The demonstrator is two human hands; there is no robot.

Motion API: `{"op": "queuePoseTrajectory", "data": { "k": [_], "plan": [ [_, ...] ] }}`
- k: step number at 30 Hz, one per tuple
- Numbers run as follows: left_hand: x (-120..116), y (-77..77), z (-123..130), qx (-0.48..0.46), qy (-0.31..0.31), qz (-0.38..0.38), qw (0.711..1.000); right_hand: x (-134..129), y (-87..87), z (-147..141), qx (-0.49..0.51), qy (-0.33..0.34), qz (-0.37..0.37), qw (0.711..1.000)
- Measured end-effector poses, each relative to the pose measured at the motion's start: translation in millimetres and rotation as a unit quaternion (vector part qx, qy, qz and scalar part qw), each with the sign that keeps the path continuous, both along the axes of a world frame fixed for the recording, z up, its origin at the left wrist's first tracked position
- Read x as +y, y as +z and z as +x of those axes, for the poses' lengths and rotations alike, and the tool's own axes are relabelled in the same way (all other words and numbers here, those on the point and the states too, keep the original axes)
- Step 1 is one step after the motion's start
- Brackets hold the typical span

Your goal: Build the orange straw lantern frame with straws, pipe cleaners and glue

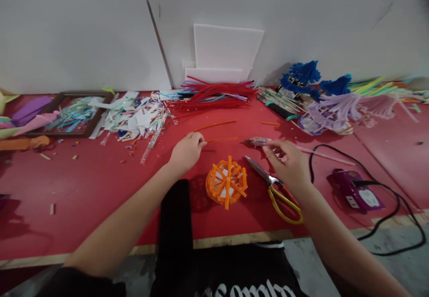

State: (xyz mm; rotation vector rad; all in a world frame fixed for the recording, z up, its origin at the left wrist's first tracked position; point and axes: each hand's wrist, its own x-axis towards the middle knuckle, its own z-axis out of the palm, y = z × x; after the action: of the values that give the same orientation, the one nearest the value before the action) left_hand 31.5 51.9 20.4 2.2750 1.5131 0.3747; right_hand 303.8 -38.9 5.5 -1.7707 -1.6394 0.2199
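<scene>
My left hand [187, 152] is closed in a pinch on a thin orange pipe cleaner [221, 140], which points right. My right hand [288, 160] is closed around a hot glue gun [258, 142], its dark nozzle facing left and a clear glue stick [330, 156] running out to the right. Below and between the hands sits a small round piece made of orange pipe cleaners [228, 181], with crossing spokes over a white middle. Scissors [274, 189] with yellow handles lie partly open beside it, near my right wrist.
Behind are red pipe cleaners [221, 95], white scraps [140, 113] and a brown frame [90, 125]. Blue and lilac pleated pieces [338, 104] stand at right, near a green-black cutter [281, 110]. A purple power socket [360, 192] with a black cord lies right. A black phone-like slab [176, 216] lies in front.
</scene>
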Motion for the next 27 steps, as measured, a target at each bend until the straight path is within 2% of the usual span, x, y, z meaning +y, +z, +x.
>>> {"op": "queuePoseTrajectory", "data": {
  "k": [2, 4, 7, 11, 15, 20, 23, 27],
  "plan": [
    [-6, 16.5, 0, -0.013, -0.018, 0.008, 1.000, 4, 9.6, -14, 0.071, 0.055, -0.013, 0.996],
    [-14, 33.9, 1, -0.026, -0.034, 0.022, 0.999, 8, 20.9, -27, 0.120, 0.080, -0.007, 0.990],
    [-26, 54.8, 1, -0.045, -0.052, 0.045, 0.997, 9, 39.6, -40, 0.134, 0.074, 0.022, 0.988],
    [-40, 68.7, -2, -0.143, -0.067, 0.078, 0.984, 0, 59.3, -44, 0.138, 0.069, 0.065, 0.986],
    [-49, 75.4, -6, -0.298, 0.001, -0.016, 0.954, -16, 68.3, -44, 0.180, 0.096, 0.063, 0.977],
    [-55, 75.1, -9, -0.457, 0.062, -0.184, 0.868, -31, 68.2, -41, 0.255, 0.083, 0.001, 0.963],
    [-60, 69.1, -13, -0.496, 0.087, -0.266, 0.822, -36, 61.9, -41, 0.324, 0.096, -0.061, 0.939],
    [-67, 58.7, -18, -0.490, 0.099, -0.332, 0.800, -41, 51.2, -42, 0.384, 0.117, -0.129, 0.907]
  ]
}}
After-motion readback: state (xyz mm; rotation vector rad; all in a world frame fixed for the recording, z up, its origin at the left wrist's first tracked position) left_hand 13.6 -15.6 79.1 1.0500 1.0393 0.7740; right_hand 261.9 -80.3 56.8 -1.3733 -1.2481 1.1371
